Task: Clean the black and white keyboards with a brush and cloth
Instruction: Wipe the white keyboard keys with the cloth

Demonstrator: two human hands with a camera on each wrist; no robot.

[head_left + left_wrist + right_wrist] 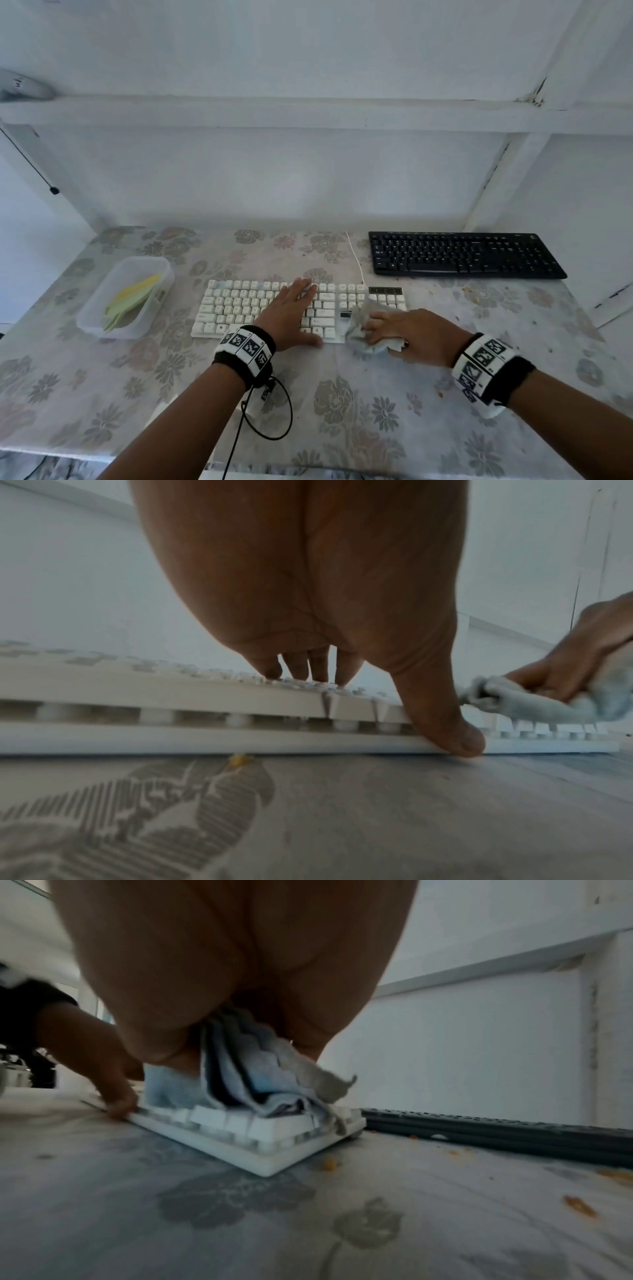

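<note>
A clear tub [102, 301] holding yellow-green items is seen far left. The white keyboard [239, 305] lies mid-table, long axis left to right. It is pressed by the left hand [291, 308], fingers flat, thumb at the near edge. A crumpled cloth [359, 329] is gripped by the right hand [411, 332] on the keyboard's right end. The black keyboard [462, 255] lies parallel, back right.

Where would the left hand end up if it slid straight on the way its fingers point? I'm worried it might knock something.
The left hand lies flat on the white keyboard, fingers pointing away. Past the keyboard's far edge the way looks free: bare flowered tablecloth, then the wall. The white cable lies slightly right of that line, though depth is unclear.
</note>
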